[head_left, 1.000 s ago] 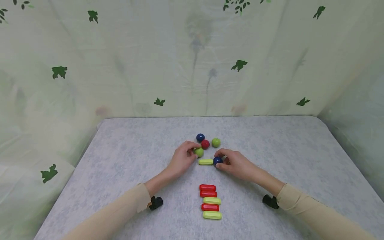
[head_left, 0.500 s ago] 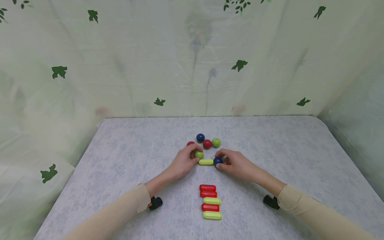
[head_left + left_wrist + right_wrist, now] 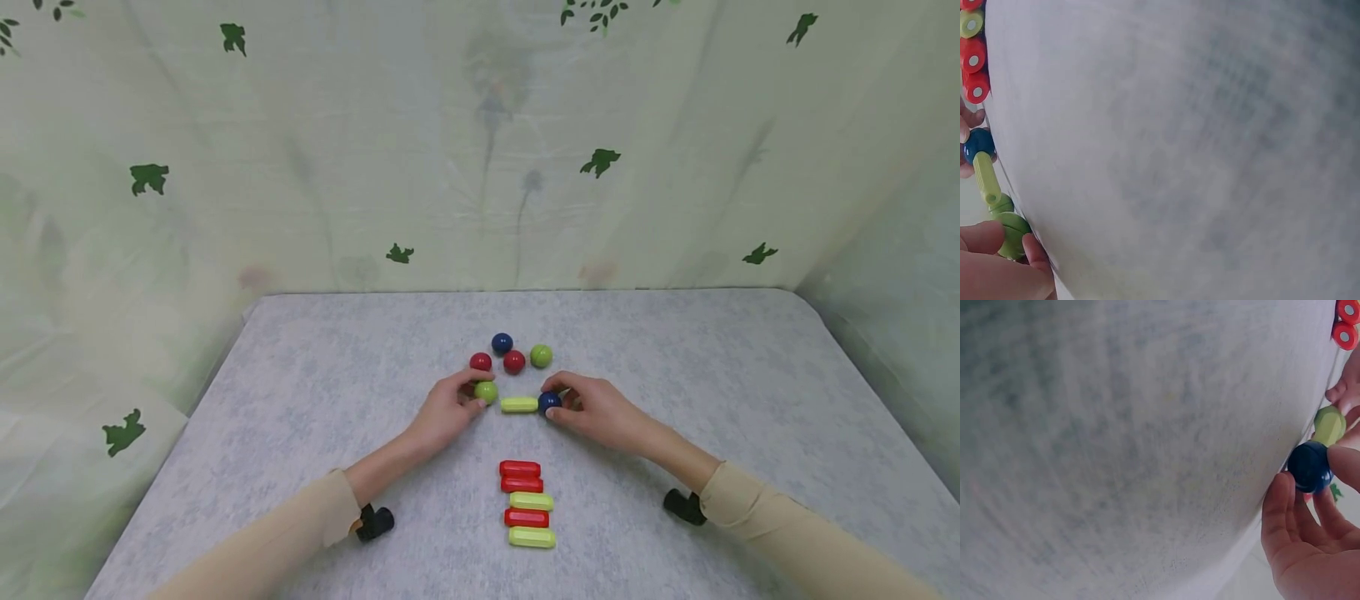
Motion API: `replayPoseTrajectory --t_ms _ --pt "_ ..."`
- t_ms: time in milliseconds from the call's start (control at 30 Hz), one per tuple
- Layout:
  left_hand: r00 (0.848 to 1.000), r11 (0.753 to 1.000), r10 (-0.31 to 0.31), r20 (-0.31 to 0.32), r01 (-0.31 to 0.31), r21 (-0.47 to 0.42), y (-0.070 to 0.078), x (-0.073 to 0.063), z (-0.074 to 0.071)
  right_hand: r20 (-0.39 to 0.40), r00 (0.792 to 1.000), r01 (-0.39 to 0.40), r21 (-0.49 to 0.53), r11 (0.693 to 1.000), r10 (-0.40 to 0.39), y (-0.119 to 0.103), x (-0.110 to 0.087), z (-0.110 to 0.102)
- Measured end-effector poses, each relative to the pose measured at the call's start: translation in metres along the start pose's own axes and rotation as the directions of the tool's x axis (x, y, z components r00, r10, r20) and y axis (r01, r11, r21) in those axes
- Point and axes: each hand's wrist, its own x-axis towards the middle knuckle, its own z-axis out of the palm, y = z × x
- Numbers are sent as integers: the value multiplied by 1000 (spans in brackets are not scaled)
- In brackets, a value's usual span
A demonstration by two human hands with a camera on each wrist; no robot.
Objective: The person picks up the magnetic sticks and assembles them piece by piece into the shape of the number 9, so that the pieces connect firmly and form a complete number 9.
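My left hand (image 3: 445,414) pinches a green ball (image 3: 486,392) between thumb and fingers, a short gap left of a yellow-green stick (image 3: 519,405). At the stick's right end sits a dark blue ball (image 3: 549,403), pinched by my right hand (image 3: 600,410). In the right wrist view the thumb and fingers close round this blue ball (image 3: 1310,467), with the stick (image 3: 1330,428) running on from it. The left wrist view shows the held green ball (image 3: 1014,235) between thumb and finger.
Behind the hands lie two red balls (image 3: 513,362), another blue ball (image 3: 502,343) and another green ball (image 3: 541,356). Nearer the person, several red and yellow-green sticks (image 3: 527,517) lie in a column on the grey table (image 3: 337,350). A patterned cloth (image 3: 450,167) hangs behind.
My left hand has shifted left and slightly nearer with the green ball, away from the stick's left end. A red ball behind that hand has come into sight. The right hand has barely moved.
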Motion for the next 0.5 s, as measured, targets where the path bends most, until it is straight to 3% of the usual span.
replayPoseTrajectory --t_ms 233,500 --pt "999 992 -39 -2 39 -123 -4 -4 -3 1 999 37 29 999 -37 2 0 0" --pt "999 993 -21 27 24 -112 -5 -6 -1 1 999 40 43 998 -40 3 0 0"
